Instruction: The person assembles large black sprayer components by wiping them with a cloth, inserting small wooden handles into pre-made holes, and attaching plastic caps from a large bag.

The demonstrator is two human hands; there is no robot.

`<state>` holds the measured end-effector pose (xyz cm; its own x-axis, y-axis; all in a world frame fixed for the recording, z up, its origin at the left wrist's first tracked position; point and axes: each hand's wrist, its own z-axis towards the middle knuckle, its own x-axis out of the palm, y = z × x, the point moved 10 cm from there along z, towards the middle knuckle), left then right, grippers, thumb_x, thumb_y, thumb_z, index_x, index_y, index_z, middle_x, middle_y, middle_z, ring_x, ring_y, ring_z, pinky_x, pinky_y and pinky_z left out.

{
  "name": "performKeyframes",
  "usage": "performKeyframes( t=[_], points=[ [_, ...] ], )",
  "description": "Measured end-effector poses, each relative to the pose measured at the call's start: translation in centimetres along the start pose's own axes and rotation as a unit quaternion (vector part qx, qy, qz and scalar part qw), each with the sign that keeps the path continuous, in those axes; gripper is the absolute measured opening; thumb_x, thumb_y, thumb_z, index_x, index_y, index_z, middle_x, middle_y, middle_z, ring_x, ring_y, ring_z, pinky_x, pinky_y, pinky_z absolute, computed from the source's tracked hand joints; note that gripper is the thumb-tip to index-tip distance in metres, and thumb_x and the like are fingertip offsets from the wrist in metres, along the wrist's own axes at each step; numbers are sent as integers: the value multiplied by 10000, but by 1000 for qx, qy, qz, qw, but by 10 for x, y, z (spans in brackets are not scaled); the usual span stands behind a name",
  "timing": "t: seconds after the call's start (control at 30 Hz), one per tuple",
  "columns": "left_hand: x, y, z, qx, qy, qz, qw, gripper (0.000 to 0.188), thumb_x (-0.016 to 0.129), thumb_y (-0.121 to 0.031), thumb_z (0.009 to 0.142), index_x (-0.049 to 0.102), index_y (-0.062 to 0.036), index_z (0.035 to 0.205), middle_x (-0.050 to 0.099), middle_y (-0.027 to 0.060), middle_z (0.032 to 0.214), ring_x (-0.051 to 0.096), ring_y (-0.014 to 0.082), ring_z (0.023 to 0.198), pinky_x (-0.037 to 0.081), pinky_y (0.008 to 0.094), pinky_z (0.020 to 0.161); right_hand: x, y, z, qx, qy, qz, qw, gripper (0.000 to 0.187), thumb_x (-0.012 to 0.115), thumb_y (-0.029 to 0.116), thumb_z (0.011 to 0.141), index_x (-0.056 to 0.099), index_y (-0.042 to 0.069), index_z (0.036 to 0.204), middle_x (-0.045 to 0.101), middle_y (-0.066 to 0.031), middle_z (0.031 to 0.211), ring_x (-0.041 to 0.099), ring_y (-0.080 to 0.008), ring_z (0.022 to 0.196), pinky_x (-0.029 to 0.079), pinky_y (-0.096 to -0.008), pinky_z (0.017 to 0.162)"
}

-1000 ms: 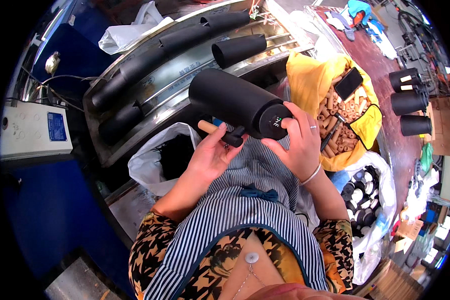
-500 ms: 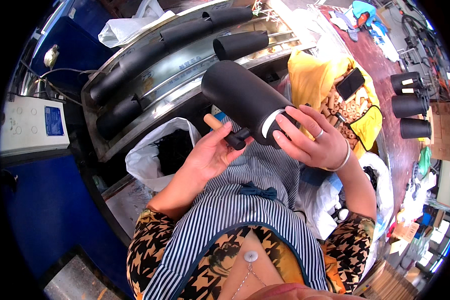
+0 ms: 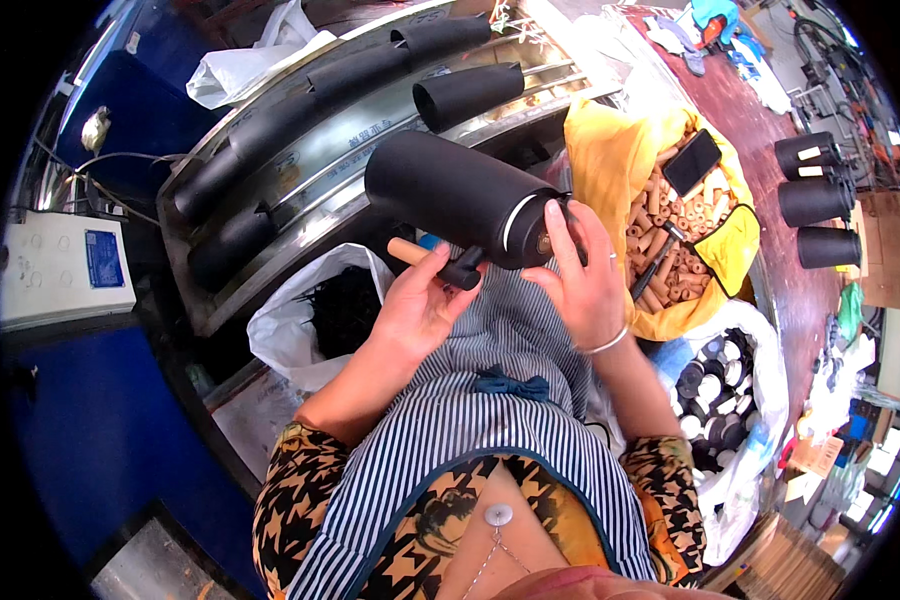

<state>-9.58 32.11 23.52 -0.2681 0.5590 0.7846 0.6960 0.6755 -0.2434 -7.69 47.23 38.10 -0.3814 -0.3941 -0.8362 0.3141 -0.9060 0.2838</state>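
My right hand point(image 3: 588, 285) grips the end of a large matte black bottle point(image 3: 450, 188), fingers around the cap point(image 3: 525, 245) with its white ring. The bottle's other end points up and left, over the trough's near edge. Pinched in my left hand point(image 3: 418, 305) is a tan cylindrical piece point(image 3: 405, 250) with a small black fitting point(image 3: 462, 270), just below the bottle. Whether the fitting touches the bottle I cannot tell. Beside my right hand lies a yellow cloth sack point(image 3: 595, 150) of tan tubes point(image 3: 685, 275), with a black phone point(image 3: 692, 162) and a black rod-like tool point(image 3: 655, 262) on them.
A metal trough point(image 3: 205, 310) with several black sleeves point(image 3: 470, 95) on rods spans the far side. White bags hold dark strips point(image 3: 345, 305) at left and black and white caps point(image 3: 715, 390) at right. Three black cylinders point(image 3: 812, 202) lie on the red-brown table point(image 3: 785, 290). A control box point(image 3: 60, 265) stands left.
The bottle has shifted left and turned flatter. My right hand has moved left and changed its hold on the cap, its forearm now uncovering the bag of caps. My left hand stays nearly in place.
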Motion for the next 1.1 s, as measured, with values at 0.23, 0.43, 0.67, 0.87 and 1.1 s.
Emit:
performKeyframes(
  t=[0.23,0.43,0.67,0.87,1.1],
  points=[
    [-12,-21,-7,91,-33,41,994,207,614,-173,961,558,-36,1106,640,90,1062,667,207,903,589,361,829,-6,22,17,0,-11,154,988,802,752,309,798,391,-9,1440,398,-204,1457,475,-325,1280,449,-436,1009],
    [14,-15,-10,125,10,76,989,181,589,-180,979,552,-70,1117,631,53,1049,646,184,956,580,314,738,37,-30,-24,184,-6,36,982,821,716,435,794,406,-2,1416,583,-156,1193,614,-332,998,526,-385,820],
    [-12,-34,-27,313,-84,299,898,266,600,-160,969,468,-105,1193,547,45,1238,555,135,1046,488,297,801,106,-52,-57,418,-136,360,823,534,445,487,984,529,-7,1168,654,-285,864,629,-470,854,489,-524,771],
    [26,-26,-53,423,-7,484,766,258,540,-48,964,413,-29,1188,518,153,1270,553,212,1120,444,329,984,167,-21,-94,518,-60,743,420,736,311,631,981,614,-37,912,685,-214,815,646,-220,621,521,-339,550],
    [60,-56,-54,413,-46,662,623,345,546,18,946,522,11,1290,609,109,1192,583,192,1082,431,308,1011,74,-97,-245,484,-64,514,705,296,574,325,978,616,35,1019,709,-88,842,703,-168,817,552,-287,720]
  ],
)
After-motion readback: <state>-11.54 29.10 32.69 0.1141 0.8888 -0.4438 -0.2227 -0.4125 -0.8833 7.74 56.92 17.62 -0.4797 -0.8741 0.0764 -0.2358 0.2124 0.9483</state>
